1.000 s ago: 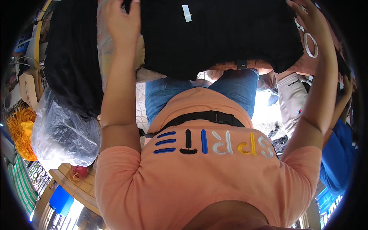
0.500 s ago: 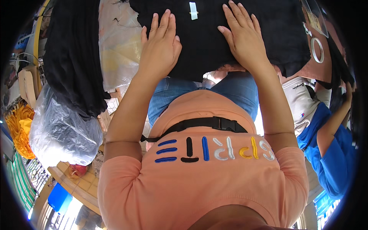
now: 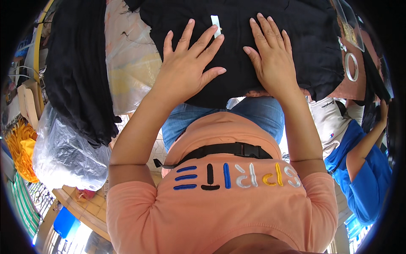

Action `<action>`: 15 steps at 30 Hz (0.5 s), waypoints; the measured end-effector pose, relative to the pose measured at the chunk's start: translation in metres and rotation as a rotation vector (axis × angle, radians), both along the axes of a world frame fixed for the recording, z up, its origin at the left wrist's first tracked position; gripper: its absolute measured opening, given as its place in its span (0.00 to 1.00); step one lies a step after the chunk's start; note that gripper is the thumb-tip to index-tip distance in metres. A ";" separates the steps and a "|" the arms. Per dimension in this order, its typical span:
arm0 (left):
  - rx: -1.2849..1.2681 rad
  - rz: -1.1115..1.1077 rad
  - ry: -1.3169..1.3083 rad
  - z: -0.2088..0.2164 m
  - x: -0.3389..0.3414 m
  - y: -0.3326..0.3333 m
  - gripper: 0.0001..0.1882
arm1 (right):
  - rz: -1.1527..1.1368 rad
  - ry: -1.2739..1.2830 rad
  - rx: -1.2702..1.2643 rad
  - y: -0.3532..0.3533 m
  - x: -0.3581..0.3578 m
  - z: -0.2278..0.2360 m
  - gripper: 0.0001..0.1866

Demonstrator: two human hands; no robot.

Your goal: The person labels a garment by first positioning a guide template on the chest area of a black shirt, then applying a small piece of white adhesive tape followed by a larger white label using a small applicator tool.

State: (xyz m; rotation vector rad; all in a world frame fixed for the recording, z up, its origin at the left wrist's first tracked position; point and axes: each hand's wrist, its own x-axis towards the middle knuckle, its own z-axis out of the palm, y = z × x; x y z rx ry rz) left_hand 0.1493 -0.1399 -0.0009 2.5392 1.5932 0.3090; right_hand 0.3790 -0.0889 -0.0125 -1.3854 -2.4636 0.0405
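Note:
Black cloth [image 3: 237, 63] lies spread in front of me, its near edge hanging toward my lap. My left hand [image 3: 186, 67] rests on it with fingers spread, two fingertips touching or right beside a small white tag [image 3: 215, 26]. A tiny gold-coloured bit shows at the tag's edge; I cannot make out what it is. Flat on the right part of the same cloth lies my right hand [image 3: 272, 59], its fingers outstretched and the thumb apart. Neither hand grips anything.
A white ring [image 3: 351, 67], perhaps a tape roll, lies on the brown surface at the right. Dark gathered fabric [image 3: 76, 72] hangs at the left beside clear plastic sheeting [image 3: 131, 63]. Below it sits a filled plastic bag [image 3: 69, 148]. A person in blue [image 3: 366, 169] is at my right.
My left hand has shifted right toward the white tag, and its fingers have spread. The cloth and tag appear slightly lower in view. My right hand stays flat on the cloth.

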 end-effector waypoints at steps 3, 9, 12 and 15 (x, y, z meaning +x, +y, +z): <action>0.008 0.034 0.000 0.000 0.003 -0.002 0.33 | -0.007 0.000 -0.015 0.000 -0.001 0.002 0.30; 0.049 0.066 -0.009 0.000 0.011 -0.008 0.34 | 0.079 0.218 -0.062 0.008 -0.002 0.018 0.27; 0.018 0.055 -0.039 0.002 0.012 -0.012 0.34 | 0.157 0.346 -0.037 0.023 -0.012 0.033 0.19; 0.017 0.046 -0.066 -0.001 0.013 -0.013 0.34 | 0.220 0.375 -0.036 0.034 -0.020 0.045 0.14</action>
